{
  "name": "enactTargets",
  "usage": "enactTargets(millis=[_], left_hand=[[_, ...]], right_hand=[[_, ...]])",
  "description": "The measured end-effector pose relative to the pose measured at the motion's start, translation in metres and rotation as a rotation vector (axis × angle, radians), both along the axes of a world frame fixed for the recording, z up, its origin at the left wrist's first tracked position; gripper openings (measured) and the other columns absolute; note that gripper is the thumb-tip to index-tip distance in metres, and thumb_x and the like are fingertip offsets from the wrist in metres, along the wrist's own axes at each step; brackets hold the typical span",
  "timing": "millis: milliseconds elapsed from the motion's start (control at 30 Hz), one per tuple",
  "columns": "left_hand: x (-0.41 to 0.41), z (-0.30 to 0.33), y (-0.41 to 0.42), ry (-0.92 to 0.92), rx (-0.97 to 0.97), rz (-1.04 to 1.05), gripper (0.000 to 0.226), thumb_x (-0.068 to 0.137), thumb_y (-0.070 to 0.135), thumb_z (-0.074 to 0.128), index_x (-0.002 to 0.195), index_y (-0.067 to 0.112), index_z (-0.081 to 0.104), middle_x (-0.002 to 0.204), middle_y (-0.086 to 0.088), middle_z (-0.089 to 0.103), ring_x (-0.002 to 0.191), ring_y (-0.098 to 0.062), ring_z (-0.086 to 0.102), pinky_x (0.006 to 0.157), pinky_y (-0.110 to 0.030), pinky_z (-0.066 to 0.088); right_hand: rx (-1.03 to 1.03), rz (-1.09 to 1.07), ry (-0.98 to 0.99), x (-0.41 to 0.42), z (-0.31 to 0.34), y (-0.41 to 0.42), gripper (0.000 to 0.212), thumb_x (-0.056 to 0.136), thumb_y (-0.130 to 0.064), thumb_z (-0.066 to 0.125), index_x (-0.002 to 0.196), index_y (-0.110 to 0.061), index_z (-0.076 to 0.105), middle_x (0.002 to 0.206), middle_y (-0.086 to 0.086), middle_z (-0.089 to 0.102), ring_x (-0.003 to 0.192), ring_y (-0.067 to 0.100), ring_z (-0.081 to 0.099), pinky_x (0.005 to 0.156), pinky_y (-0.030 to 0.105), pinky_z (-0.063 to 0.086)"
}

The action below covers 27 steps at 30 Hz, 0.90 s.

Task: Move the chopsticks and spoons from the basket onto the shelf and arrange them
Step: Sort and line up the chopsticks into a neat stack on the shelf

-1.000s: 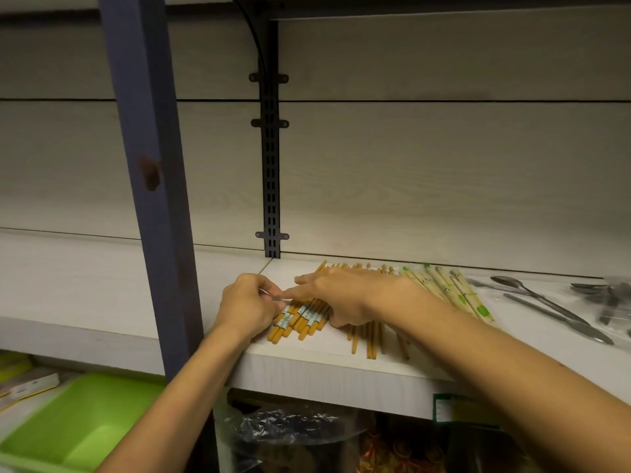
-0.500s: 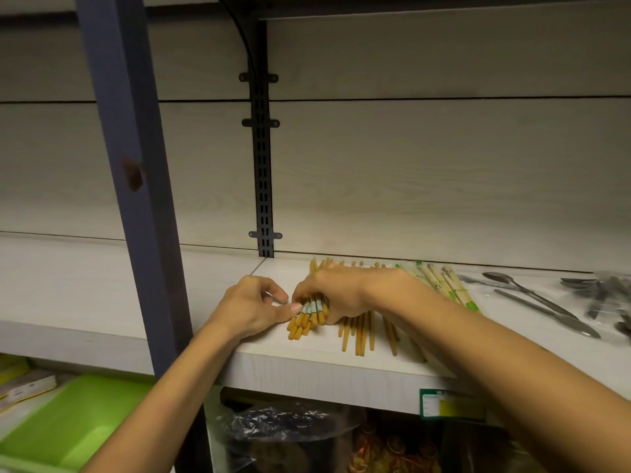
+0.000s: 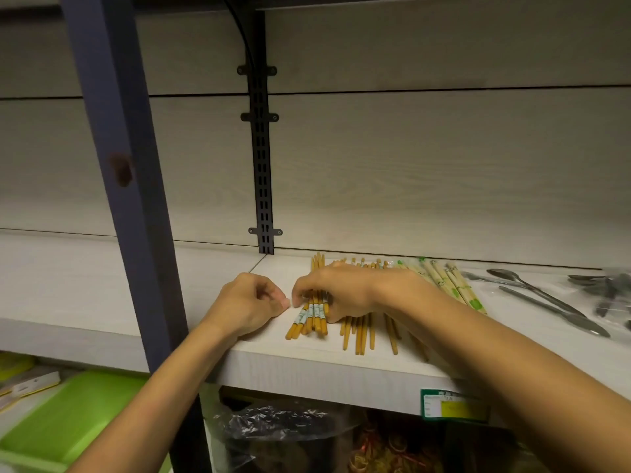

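A bundle of brown chopsticks with paper bands (image 3: 312,315) lies on the white shelf (image 3: 102,302), pointing front to back. My right hand (image 3: 345,295) curls over its middle and grips it. My left hand (image 3: 249,302) rests on the shelf just left of the bundle with its fingers curled, holding nothing I can see; its thumb tip nearly meets my right fingertips. Loose brown chopsticks (image 3: 362,332) lie right of the bundle, partly under my right wrist. Wrapped pale chopsticks with green print (image 3: 454,288) come after them, then metal spoons (image 3: 532,288).
A blue upright post (image 3: 129,199) stands in front of the shelf, left of my left arm. A black slotted rail (image 3: 261,165) runs up the back wall. More spoons in a clear bag (image 3: 611,288) lie far right. The green basket (image 3: 68,421) sits below left, a black plastic bag (image 3: 273,431) under the shelf.
My right hand has gathered the banded chopsticks and turned them from slanting to nearly straight front to back. My left hand has curled its fingers and drawn slightly back from the bundle.
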<state>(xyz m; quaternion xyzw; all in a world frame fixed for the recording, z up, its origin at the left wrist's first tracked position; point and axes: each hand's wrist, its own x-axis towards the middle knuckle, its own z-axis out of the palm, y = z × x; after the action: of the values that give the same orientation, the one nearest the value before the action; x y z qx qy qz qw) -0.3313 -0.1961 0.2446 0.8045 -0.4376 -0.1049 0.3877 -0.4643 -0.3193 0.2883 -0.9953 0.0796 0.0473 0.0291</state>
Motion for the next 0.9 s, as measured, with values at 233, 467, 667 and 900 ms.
enactTargets(millis=[233,467,667,900], left_hand=[[0.001,-0.001,0.000,-0.009,0.004,0.003,0.010,0.088,0.013,0.066,0.083,0.020,0.070,0.082,0.005,0.067,0.078,-0.008,0.059,0.066,-0.016,0.042],[0.000,0.000,0.001,-0.011,0.000,0.001,0.008,0.087,0.012,0.067,0.085,0.019,0.071,0.082,0.005,0.067,0.079,-0.009,0.059,0.066,-0.015,0.042],[0.000,0.000,0.001,0.007,0.000,0.004,0.010,0.087,0.011,0.067,0.084,0.019,0.072,0.084,0.003,0.069,0.082,-0.011,0.061,0.075,-0.019,0.045],[0.000,0.000,0.001,0.031,-0.001,0.004,0.011,0.087,0.008,0.065,0.086,0.018,0.072,0.086,0.002,0.070,0.085,-0.012,0.062,0.077,-0.021,0.047]], right_hand=[[-0.050,0.003,-0.028,-0.009,-0.005,-0.006,0.047,0.096,-0.009,0.049,0.136,-0.034,0.051,0.130,0.003,0.044,0.120,0.022,0.039,0.100,0.032,0.034],[-0.016,0.002,-0.053,-0.015,-0.006,-0.005,0.035,0.093,0.000,0.047,0.113,-0.029,0.050,0.128,0.001,0.045,0.115,0.021,0.040,0.099,0.038,0.037],[0.014,0.019,-0.143,-0.019,-0.016,-0.009,0.044,0.089,0.007,0.045,0.119,-0.023,0.054,0.119,0.002,0.054,0.110,0.021,0.045,0.092,0.036,0.039],[-0.003,0.051,-0.271,-0.018,-0.029,-0.013,0.035,0.092,-0.001,0.055,0.116,-0.025,0.064,0.119,-0.001,0.053,0.114,0.018,0.047,0.099,0.037,0.040]])
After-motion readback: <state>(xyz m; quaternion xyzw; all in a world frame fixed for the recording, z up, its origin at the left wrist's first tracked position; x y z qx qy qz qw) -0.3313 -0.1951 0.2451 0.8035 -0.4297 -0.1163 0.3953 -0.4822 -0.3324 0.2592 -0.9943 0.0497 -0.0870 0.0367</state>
